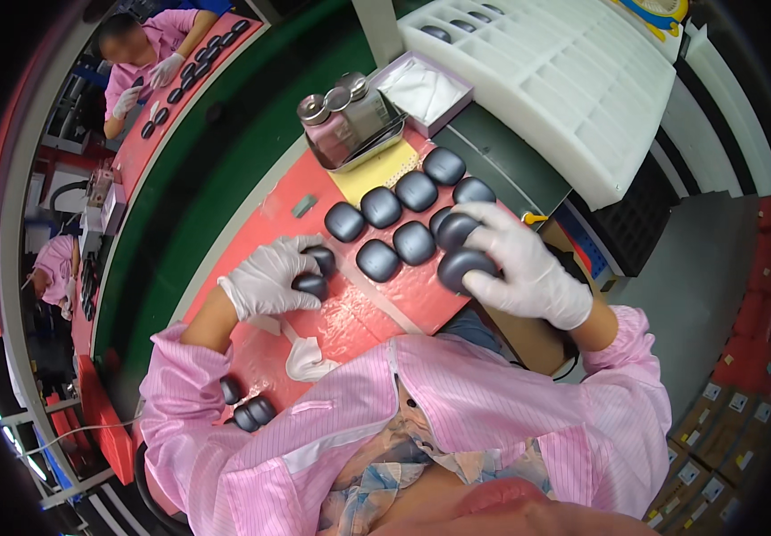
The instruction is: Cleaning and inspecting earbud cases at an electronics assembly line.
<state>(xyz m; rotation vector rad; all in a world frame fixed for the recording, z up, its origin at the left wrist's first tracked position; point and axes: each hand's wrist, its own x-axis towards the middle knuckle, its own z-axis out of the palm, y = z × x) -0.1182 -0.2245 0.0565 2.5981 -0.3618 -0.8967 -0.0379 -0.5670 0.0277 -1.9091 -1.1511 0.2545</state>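
Note:
My left hand [265, 281], in a white glove, curls its fingers and thumb round two dark rounded cases, one case [321, 259] behind the other [310, 286], at the red mat. In its white glove, my right hand [528, 268] grips two more glossy dark blue-grey cases, an upper case [457, 230] and a lower case [466, 268], over the mat's right edge. Between my hands, several like cases [380, 206] lie in two slanting rows on the red mat [350, 326]. One case beside my right fingers is partly covered.
Metal-topped bottles [327, 121] stand in a tray beyond the rows, beside a box of white cloths [417, 89]. A white slotted tray [546, 80] sits at far right. Small dark cases [254, 413] and a white cloth [310, 360] lie nearby. Co-workers sit across the green belt [211, 152].

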